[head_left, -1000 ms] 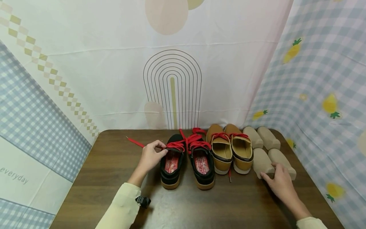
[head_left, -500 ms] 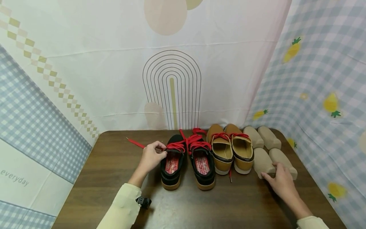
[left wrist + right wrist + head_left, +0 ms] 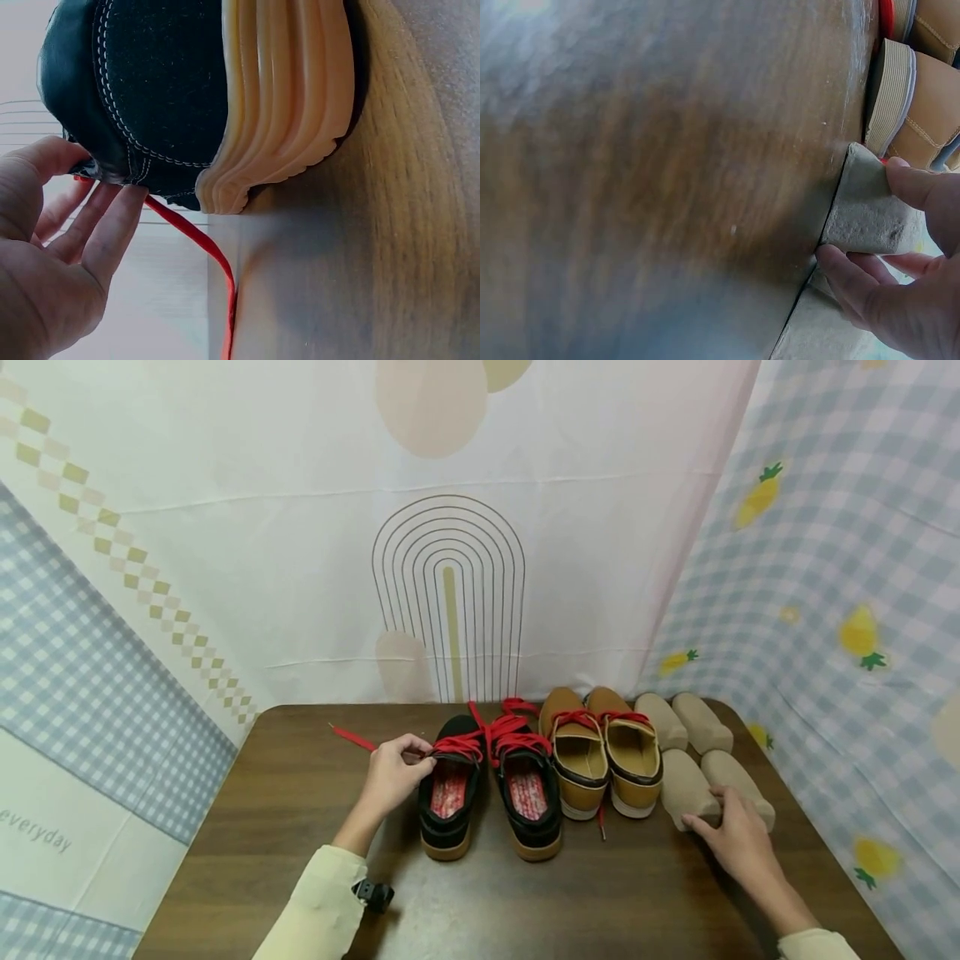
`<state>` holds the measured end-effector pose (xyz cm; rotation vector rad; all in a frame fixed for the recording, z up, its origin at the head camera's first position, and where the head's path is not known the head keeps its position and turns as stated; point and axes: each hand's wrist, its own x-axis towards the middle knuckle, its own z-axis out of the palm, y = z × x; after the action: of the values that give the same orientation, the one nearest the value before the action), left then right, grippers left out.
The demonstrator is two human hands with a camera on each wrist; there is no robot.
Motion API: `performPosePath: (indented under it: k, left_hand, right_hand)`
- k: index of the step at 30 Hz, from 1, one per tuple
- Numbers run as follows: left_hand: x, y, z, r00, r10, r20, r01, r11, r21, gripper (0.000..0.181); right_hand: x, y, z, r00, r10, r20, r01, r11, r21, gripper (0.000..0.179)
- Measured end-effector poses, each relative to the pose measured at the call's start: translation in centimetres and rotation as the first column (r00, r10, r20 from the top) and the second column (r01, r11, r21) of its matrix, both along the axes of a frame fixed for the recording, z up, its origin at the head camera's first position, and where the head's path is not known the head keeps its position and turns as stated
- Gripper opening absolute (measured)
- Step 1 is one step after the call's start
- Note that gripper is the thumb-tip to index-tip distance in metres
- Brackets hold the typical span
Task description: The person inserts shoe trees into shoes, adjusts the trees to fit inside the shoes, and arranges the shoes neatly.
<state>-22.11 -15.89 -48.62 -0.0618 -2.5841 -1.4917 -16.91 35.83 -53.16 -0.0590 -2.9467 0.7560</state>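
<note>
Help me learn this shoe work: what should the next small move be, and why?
Perhaps the right hand should lift the beige, round-ended block it grips: the left hand pinches the edge of a black, red-laced shoe whose opening holds no block.

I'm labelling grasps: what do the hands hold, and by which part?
The left hand pinches the left black shoe by its upper's outer edge, beside the laces. The right hand grips a beige block by its near end.
</note>
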Motion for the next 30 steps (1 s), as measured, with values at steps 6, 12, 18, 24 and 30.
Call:
performPosePath:
  k: [6, 12, 18, 24, 30]
  left_hand:
    - [0.1, 0.0, 0.0, 1.000, -0.002, -0.021, 0.002, 1.000, 0.010, 0.008]
    - [0.1, -0.1, 0.0, 1.000, -0.008, -0.027, 0.007, 1.000, -0.009, 0.009]
    - [0.3, -0.1, 0.1, 0.999, -0.006, -0.032, 0.006, 1.000, -0.009, 0.010]
    - [0.3, -0.2, 0.1, 1.000, -0.001, -0.023, 0.001, 1.000, -0.007, 0.010]
    - [0.3, -0.1, 0.2, 1.000, 0.002, -0.020, -0.003, 1.000, -0.019, 0.010]
  right_hand:
    - [0.2, 0.2, 0.1, 1.000, 0.013, -0.018, -0.013, 1.000, 0.008, 0.069]
    - [0.3, 0.4, 0.3, 0.998, 0.022, -0.059, -0.020, 0.999, 0.034, 0.067]
    - [0.4, 0.5, 0.8, 0.996, 0.011, -0.083, -0.008, 0.999, 0.034, 0.066]
    - [0.6, 0.7, 1.5, 0.995, 0.009, -0.096, -0.005, 0.999, 0.049, 0.065]
    - [0.8, 1.0, 2.4, 0.988, 0.000, -0.153, 0.010, 0.998, 0.065, 0.063]
